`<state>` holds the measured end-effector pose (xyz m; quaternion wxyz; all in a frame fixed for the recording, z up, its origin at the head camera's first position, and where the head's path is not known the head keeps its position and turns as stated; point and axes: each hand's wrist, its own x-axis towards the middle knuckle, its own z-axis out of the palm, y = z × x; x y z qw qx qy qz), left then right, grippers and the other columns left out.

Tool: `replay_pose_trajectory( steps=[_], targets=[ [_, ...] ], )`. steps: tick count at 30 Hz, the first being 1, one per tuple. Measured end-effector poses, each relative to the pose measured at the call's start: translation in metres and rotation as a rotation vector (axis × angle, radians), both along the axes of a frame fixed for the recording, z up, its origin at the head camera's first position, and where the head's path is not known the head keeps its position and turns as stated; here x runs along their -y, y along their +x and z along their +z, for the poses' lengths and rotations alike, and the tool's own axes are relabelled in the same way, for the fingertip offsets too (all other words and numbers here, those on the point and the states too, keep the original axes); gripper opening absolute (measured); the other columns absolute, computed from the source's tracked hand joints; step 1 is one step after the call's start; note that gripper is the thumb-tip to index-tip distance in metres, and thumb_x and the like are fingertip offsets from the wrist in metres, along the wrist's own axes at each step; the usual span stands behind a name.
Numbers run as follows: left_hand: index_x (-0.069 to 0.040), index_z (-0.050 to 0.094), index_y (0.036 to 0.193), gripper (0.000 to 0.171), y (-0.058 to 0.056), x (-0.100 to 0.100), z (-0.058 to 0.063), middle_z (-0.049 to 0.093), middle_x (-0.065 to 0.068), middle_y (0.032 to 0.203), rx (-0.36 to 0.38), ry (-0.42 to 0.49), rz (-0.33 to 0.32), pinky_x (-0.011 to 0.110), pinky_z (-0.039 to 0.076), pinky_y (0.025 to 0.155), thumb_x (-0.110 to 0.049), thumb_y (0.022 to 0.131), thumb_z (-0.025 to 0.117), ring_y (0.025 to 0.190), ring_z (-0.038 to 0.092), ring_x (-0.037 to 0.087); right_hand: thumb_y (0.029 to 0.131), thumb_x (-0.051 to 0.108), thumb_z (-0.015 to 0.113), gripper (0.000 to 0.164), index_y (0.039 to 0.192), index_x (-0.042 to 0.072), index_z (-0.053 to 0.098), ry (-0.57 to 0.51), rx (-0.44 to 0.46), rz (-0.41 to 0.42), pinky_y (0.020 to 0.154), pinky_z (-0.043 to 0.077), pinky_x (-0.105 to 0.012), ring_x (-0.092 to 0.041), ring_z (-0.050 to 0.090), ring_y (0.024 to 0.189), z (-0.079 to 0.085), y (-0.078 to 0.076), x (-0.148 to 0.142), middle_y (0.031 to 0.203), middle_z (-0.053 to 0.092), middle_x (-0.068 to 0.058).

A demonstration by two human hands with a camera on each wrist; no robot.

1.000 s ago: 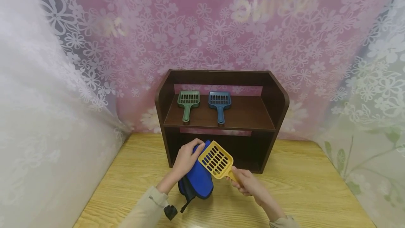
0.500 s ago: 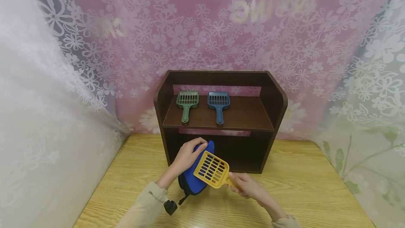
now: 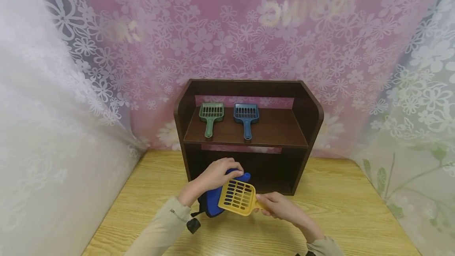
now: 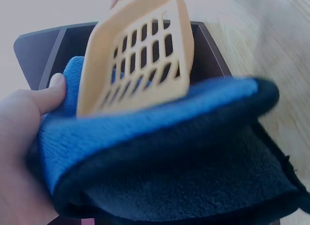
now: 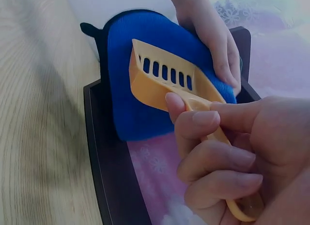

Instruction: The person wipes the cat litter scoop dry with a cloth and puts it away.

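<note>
My right hand grips the handle of a yellow slotted litter scoop, its fingers curled round it in the right wrist view. A blue plush cloth with black edging and a black loop is in my left hand. My left thumb lies over the cloth, and the cloth is folded behind and under the scoop head. In the left wrist view the scoop's front edge sits against the cloth's blue side. Part of the cloth is hidden by the scoop and hand.
Behind the hands stands a dark brown two-level shelf. On its upper board lie a green litter scoop and a blue litter scoop, handles forward. The wooden table is bordered by floral curtains.
The scoop has turned and shifted slightly down and left, away from its earlier slant. My left hand has moved a little right and down, folding the cloth around the scoop's edge.
</note>
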<state>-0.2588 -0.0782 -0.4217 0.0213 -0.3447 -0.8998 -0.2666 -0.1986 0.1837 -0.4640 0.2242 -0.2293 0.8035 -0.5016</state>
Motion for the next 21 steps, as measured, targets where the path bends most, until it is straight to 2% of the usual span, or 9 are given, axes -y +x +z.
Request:
replay_pose_trajectory(
  steps=[4,7,12,16,18,21],
  targets=[
    [-0.024,0.074,0.111,0.022,0.002,-0.012,0.0,0.062,-0.009,0.096,-0.068,-0.087,-0.042,0.028,0.048,0.081,-0.037,0.103,0.058,0.09,0.057,0.011,0.112,0.031,0.039,0.046,0.107,-0.002,0.07,-0.001,-0.009,0.014,0.043,0.026,-0.016,-0.002,0.029,0.048,0.0,-0.001,0.004,0.066,0.049,0.003],
    [-0.025,0.075,0.108,0.021,0.005,-0.021,-0.002,0.061,-0.01,0.094,-0.169,-0.151,-0.073,0.026,0.044,0.078,-0.038,0.103,0.059,0.085,0.054,0.011,0.112,0.029,0.04,0.045,0.101,-0.002,0.07,-0.003,-0.013,0.023,0.043,0.025,-0.015,-0.002,0.028,0.047,0.001,0.0,0.007,0.064,0.048,0.003],
    [-0.026,0.074,0.104,0.021,0.014,-0.034,-0.008,0.06,-0.009,0.091,-0.414,-0.255,-0.13,0.024,0.041,0.074,-0.04,0.102,0.058,0.083,0.051,0.009,0.111,0.027,0.042,0.049,0.079,-0.007,0.057,-0.006,-0.051,0.061,0.046,0.026,-0.016,-0.001,0.027,0.045,0.0,0.002,0.012,0.06,0.044,0.006],
    [-0.026,0.072,0.103,0.024,0.017,-0.039,-0.015,0.06,-0.008,0.091,-0.618,-0.311,-0.139,0.024,0.042,0.075,-0.044,0.102,0.057,0.083,0.052,0.01,0.111,0.025,0.042,0.051,0.074,-0.011,0.048,-0.009,-0.07,0.078,0.046,0.026,-0.016,0.001,0.027,0.045,0.0,0.002,0.014,0.058,0.043,0.006],
    [-0.026,0.071,0.102,0.024,0.016,-0.037,-0.017,0.06,-0.009,0.091,-0.669,-0.306,-0.129,0.024,0.043,0.076,-0.045,0.102,0.057,0.083,0.052,0.01,0.111,0.025,0.042,0.053,0.075,-0.013,0.049,-0.009,-0.068,0.078,0.046,0.026,-0.016,0.001,0.027,0.045,-0.001,0.002,0.013,0.058,0.043,0.006],
    [-0.025,0.07,0.103,0.023,0.014,-0.031,-0.017,0.06,-0.009,0.09,-0.69,-0.269,-0.117,0.025,0.043,0.076,-0.044,0.102,0.058,0.083,0.052,0.01,0.111,0.026,0.042,0.051,0.08,-0.011,0.058,-0.006,-0.074,0.064,0.047,0.027,-0.016,0.0,0.027,0.046,0.0,0.001,0.01,0.059,0.045,0.005]
  ],
)
